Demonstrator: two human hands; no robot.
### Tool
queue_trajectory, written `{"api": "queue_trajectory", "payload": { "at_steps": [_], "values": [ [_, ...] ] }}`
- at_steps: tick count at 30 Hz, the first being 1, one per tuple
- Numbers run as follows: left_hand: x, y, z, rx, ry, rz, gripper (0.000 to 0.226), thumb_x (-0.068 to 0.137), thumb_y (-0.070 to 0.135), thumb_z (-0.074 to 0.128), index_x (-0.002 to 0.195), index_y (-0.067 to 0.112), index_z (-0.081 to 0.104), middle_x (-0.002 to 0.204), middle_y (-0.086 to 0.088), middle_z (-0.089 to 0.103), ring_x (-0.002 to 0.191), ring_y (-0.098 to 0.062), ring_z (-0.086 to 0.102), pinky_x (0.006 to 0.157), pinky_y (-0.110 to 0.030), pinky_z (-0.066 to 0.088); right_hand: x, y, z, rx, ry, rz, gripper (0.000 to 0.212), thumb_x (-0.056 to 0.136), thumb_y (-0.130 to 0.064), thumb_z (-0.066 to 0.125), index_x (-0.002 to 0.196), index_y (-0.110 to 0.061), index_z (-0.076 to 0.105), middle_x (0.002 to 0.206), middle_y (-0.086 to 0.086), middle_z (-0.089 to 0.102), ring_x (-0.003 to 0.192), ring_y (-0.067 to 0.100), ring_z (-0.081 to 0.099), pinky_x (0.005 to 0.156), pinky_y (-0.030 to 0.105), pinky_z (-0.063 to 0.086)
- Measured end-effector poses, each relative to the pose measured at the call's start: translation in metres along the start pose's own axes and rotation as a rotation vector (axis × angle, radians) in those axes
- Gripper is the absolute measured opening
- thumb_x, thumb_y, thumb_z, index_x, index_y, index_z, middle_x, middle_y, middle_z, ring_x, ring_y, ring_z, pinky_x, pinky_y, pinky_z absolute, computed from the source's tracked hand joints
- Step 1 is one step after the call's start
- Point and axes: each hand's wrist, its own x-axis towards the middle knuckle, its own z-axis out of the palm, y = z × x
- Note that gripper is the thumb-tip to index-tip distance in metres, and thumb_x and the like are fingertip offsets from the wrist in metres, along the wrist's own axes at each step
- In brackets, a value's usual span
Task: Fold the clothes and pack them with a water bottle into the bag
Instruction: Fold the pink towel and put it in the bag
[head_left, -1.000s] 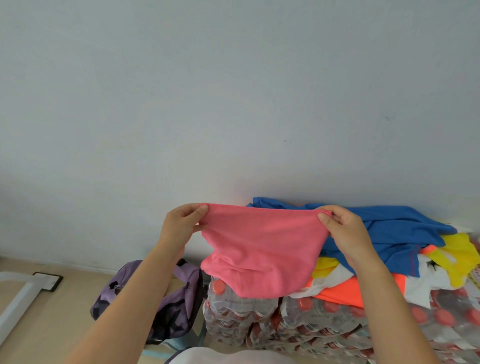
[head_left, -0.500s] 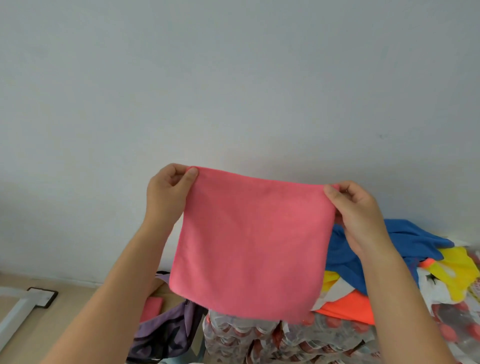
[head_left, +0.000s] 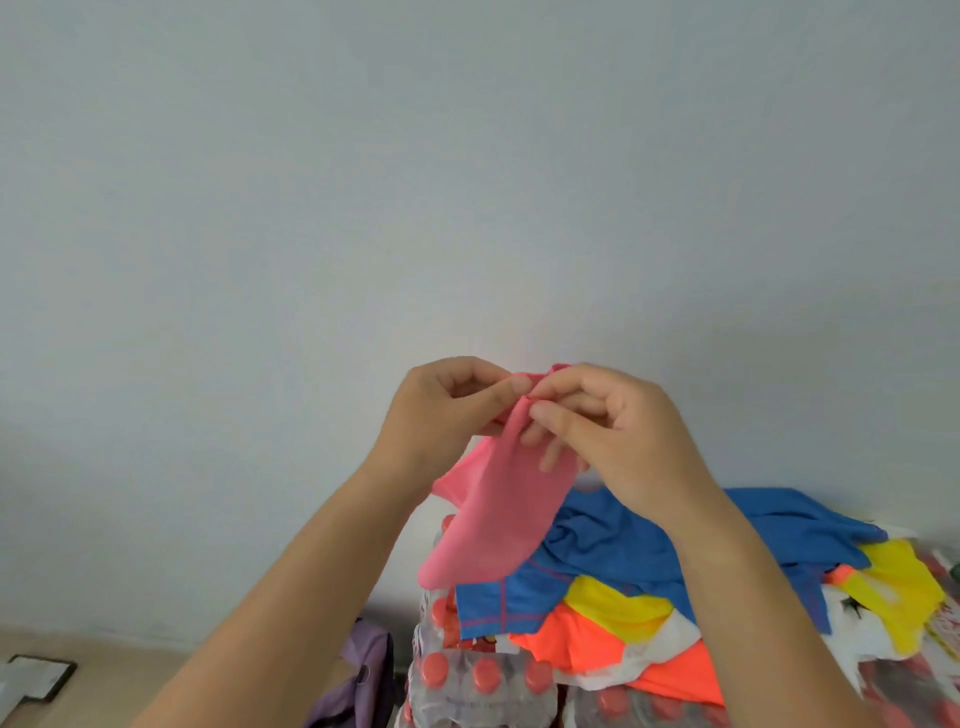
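A pink cloth (head_left: 498, 519) hangs folded in half in front of the wall. My left hand (head_left: 441, 415) and my right hand (head_left: 618, 436) meet at its top, and both pinch its upper corners together. Below and to the right lies a heap of clothes: a blue garment (head_left: 613, 551), a yellow one (head_left: 898, 587) and an orange one (head_left: 576, 644). The heap rests on shrink-wrapped packs of water bottles (head_left: 478, 686) with red caps. A purple bag (head_left: 358, 680) sits on the floor at the lower left of the packs, partly hidden by my left arm.
A plain grey wall fills the upper view. A strip of beige floor (head_left: 104, 670) shows at the lower left, with a white frame foot and its dark pad (head_left: 36, 680) on it.
The cloth was stretched flat between my hands held apart. My hands have come together, so the cloth is doubled over and hangs narrow.
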Motion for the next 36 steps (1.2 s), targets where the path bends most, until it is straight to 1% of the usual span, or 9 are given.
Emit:
{"api": "queue_trajectory", "payload": {
  "at_steps": [5, 11, 15, 19, 24, 27, 30, 33, 36],
  "values": [
    [-0.003, -0.004, 0.002, -0.095, -0.115, -0.1, 0.022, 0.094, 0.022, 0.062, 0.093, 0.005, 0.076, 0.095, -0.022, 0.073, 0.085, -0.028, 0.07, 0.079, -0.034, 0.059, -0.001, 0.0, 0.0, -0.417, 0.214, -0.184, 0.006, 0.083, -0.025, 0.077, 0.083, -0.03, 0.073, 0.07, -0.011, 0.055, 0.067, 0.01, 0.054, 0.062, 0.01, 0.039],
    [-0.005, -0.005, 0.001, -0.126, -0.22, -0.106, 0.03, 0.09, 0.032, 0.063, 0.098, 0.006, 0.076, 0.098, -0.02, 0.074, 0.088, -0.026, 0.071, 0.077, -0.03, 0.056, -0.003, 0.001, -0.003, -0.564, 0.257, -0.224, 0.011, 0.082, -0.025, 0.078, 0.08, -0.019, 0.069, 0.093, -0.008, 0.05, 0.09, -0.002, 0.05, 0.078, 0.004, 0.034],
    [-0.007, -0.004, -0.002, -0.12, -0.271, -0.032, 0.02, 0.075, 0.021, 0.077, 0.089, 0.008, 0.075, 0.092, -0.011, 0.075, 0.086, -0.02, 0.071, 0.077, -0.026, 0.055, -0.005, 0.003, -0.009, -0.482, 0.248, -0.216, 0.022, 0.083, -0.042, 0.071, 0.078, -0.021, 0.068, 0.1, -0.008, 0.054, 0.101, 0.002, 0.054, 0.083, 0.005, 0.036],
    [-0.007, -0.001, -0.011, -0.146, -0.306, 0.075, 0.009, 0.077, 0.012, 0.073, 0.086, 0.011, 0.076, 0.084, -0.003, 0.074, 0.081, -0.012, 0.069, 0.074, -0.022, 0.053, -0.004, 0.011, -0.027, -0.422, -0.033, -0.006, 0.034, 0.073, -0.069, 0.058, 0.089, -0.04, 0.069, 0.12, -0.017, 0.05, 0.121, -0.003, 0.046, 0.095, 0.006, 0.032],
    [-0.004, -0.006, -0.035, 0.008, -0.077, 0.151, 0.014, 0.079, 0.018, 0.073, 0.088, 0.009, 0.073, 0.084, -0.005, 0.071, 0.081, -0.014, 0.064, 0.076, -0.027, 0.053, -0.008, 0.027, -0.052, -0.426, -0.002, 0.024, 0.007, 0.082, -0.037, 0.073, 0.08, -0.033, 0.068, 0.102, -0.016, 0.065, 0.101, 0.0, 0.058, 0.093, 0.022, 0.042],
    [-0.005, -0.016, -0.036, 0.059, 0.013, 0.135, 0.012, 0.081, 0.017, 0.072, 0.091, 0.01, 0.072, 0.087, -0.008, 0.071, 0.085, -0.018, 0.063, 0.083, -0.037, 0.052, -0.011, 0.032, -0.047, -0.252, 0.093, -0.034, 0.014, 0.079, -0.029, 0.08, 0.082, -0.031, 0.066, 0.087, -0.011, 0.07, 0.084, 0.004, 0.065, 0.082, 0.02, 0.05],
    [-0.007, -0.022, -0.034, -0.043, 0.057, 0.131, 0.018, 0.078, 0.02, 0.073, 0.093, 0.01, 0.071, 0.087, 0.0, 0.072, 0.085, -0.013, 0.065, 0.08, -0.024, 0.052, -0.012, 0.037, -0.034, 0.092, 0.104, 0.012, 0.033, 0.073, -0.024, 0.086, 0.094, -0.032, 0.062, 0.082, -0.004, 0.069, 0.077, 0.009, 0.065, 0.071, 0.02, 0.053],
    [-0.009, -0.027, -0.034, -0.098, 0.058, 0.113, 0.019, 0.079, 0.021, 0.071, 0.094, 0.01, 0.07, 0.085, 0.0, 0.072, 0.083, -0.011, 0.064, 0.078, -0.018, 0.051, -0.013, 0.048, -0.024, 0.095, -0.022, 0.143, 0.027, 0.073, -0.031, 0.079, 0.098, -0.027, 0.07, 0.09, -0.003, 0.074, 0.086, 0.012, 0.068, 0.076, 0.027, 0.056],
    [-0.013, -0.034, -0.035, -0.048, 0.008, 0.056, 0.006, 0.091, 0.022, 0.062, 0.095, 0.017, 0.062, 0.076, 0.002, 0.065, 0.073, -0.01, 0.055, 0.07, -0.016, 0.045, -0.014, 0.053, -0.017, 0.139, 0.019, 0.136, 0.021, 0.079, -0.037, 0.075, 0.09, -0.02, 0.071, 0.087, -0.001, 0.072, 0.084, 0.01, 0.067, 0.078, 0.031, 0.058]
  ]
}}
